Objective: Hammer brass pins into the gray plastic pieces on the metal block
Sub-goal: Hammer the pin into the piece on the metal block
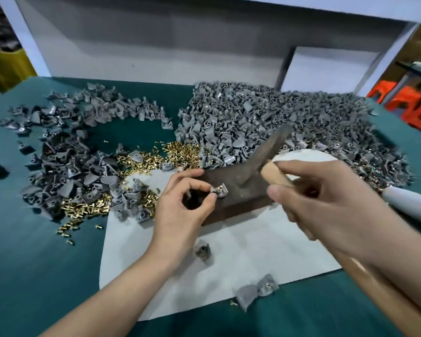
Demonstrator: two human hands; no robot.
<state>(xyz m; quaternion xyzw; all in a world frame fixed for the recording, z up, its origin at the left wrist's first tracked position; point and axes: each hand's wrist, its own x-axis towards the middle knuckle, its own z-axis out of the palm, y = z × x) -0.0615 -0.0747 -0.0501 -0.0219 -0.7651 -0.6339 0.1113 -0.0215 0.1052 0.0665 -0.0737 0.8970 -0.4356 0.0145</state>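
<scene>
Green table [34, 263]: gray pieces [253, 117] heaped behind metal block [241, 198], brass pins [178, 152] left.

Small-parts assembly workshop, viewed from above a workbench [46, 276] covered in green cloth. Heaped across it, hundreds of identical gray plastic pieces [253, 117] and a loose scatter of brass pins [180, 152]. At the centre, a dark metal block [241, 198] on a white sheet [253, 251]. Behind, plain white panels [156, 45]. At the right edge, orange stools [408, 103]; at the left, a yellow crate [7, 66].
</scene>
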